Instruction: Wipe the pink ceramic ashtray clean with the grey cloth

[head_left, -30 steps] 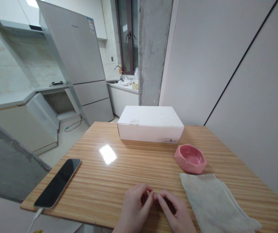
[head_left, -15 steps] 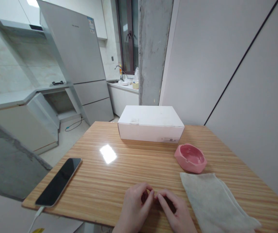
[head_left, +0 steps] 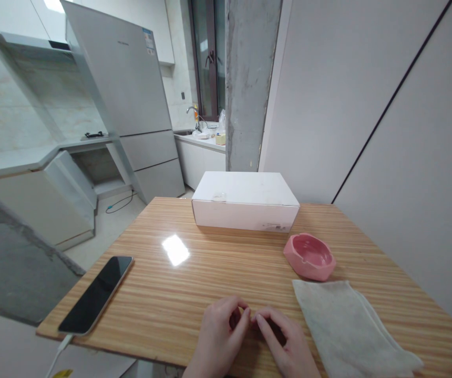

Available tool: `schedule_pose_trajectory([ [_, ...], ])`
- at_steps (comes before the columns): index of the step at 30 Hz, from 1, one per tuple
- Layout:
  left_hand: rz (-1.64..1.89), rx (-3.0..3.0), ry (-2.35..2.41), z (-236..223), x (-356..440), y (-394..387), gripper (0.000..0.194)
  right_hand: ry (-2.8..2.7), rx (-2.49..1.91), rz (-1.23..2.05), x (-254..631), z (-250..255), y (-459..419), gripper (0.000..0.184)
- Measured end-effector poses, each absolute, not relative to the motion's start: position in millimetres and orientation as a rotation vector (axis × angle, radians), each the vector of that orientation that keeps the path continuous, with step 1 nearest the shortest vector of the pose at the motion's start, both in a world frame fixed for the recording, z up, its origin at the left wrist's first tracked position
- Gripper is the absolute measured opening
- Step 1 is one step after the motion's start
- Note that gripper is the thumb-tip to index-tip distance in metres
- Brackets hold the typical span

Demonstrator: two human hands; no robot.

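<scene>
Both my hands rest on the near edge of the wooden table [head_left: 163,294], fingertips touching each other. My left hand [head_left: 220,338] has its fingers curled inward. My right hand [head_left: 285,344] is curled too, just left of a folded pale cloth [head_left: 348,331]. I cannot make out anything between the fingers. A pink ashtray [head_left: 310,256] sits behind the cloth. A shut white box [head_left: 244,202] lies at the far middle of the table. A black phone [head_left: 95,295] with a cable lies at the near left corner.
A wall runs close along the table's right side. A concrete pillar [head_left: 247,84] stands behind the box. A grey fridge [head_left: 131,100], kitchen counters and a sink are at the back left, across open floor.
</scene>
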State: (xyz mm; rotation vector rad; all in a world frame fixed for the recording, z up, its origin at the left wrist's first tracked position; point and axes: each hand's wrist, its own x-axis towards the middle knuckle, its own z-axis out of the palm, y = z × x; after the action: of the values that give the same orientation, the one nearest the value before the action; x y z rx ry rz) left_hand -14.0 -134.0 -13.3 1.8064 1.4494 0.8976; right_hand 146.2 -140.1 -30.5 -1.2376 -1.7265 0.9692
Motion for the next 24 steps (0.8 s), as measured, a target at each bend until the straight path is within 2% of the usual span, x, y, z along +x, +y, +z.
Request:
schedule_pose_trajectory([
  [24, 0.939, 1.769, 1.443, -16.1, -14.0, -134.3, 0.024, -1.734, -1.251, 0.951, 145.5, -29.1, -140.2, 0.028],
])
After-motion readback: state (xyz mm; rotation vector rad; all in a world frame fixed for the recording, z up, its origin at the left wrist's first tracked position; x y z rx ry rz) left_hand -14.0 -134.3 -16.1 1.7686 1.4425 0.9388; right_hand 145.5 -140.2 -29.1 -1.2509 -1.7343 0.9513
